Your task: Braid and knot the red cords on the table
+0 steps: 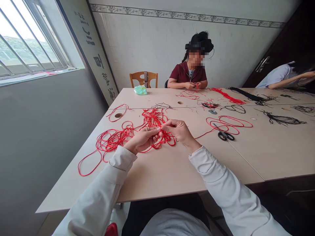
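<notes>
Pinched between closed fingers of left hand [141, 139] and right hand [179, 131]: red cord [154, 123], tangled mass spread ahead on the beige desk [157, 177], long axis running leftward past the left hand.

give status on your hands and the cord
Left hand and right hand pinching red cord above the tangle. Scissors to the right, apart from the hands.

We count two hands, the left hand [141, 140] and the right hand [177, 131], on one tangle of red cord [154, 119], plus one pair of scissors [225, 135], one wooden chair [143, 78], one seated co-worker [190, 73] and one leaning co-worker [278, 76].
</notes>
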Demonstrator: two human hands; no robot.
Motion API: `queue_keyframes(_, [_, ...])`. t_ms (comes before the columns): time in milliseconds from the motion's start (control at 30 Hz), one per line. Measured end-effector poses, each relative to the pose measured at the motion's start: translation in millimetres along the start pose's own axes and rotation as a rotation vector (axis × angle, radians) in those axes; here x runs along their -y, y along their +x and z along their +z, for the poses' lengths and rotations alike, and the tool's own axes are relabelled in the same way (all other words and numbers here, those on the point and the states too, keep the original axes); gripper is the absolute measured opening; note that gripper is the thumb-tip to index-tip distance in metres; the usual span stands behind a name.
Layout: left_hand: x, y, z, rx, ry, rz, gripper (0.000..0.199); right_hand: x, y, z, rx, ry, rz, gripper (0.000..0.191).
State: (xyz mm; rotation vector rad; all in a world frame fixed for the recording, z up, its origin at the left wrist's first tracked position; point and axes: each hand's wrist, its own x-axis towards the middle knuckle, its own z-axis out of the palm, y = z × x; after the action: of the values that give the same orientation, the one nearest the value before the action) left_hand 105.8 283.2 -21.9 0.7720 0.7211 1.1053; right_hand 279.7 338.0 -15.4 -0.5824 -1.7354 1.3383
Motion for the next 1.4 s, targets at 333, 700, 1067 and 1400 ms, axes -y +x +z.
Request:
queue_keyframes(333, [3,4,-0.1,-0.159,0.377,0.286,0.028,-8,3,1,-0.095,-0.080,0.065,0.027])
queue_keyframes(700, [-3,-2,0.6,-0.070,0.245,0.139,0.025,10,0,-5,0.101,0.222,0.364,0.028])
queue_keyframes(1067, [3,3,-5.5,-0.030,0.310,0.312,0.026,8,0,-6,0.168,0.323,0.451,0.030])
queue_keyframes(1400, [4,4,1.4,-0.089,0.431,0.499,0.026,2,0,-2,0.083,0.371,0.417,0.029])
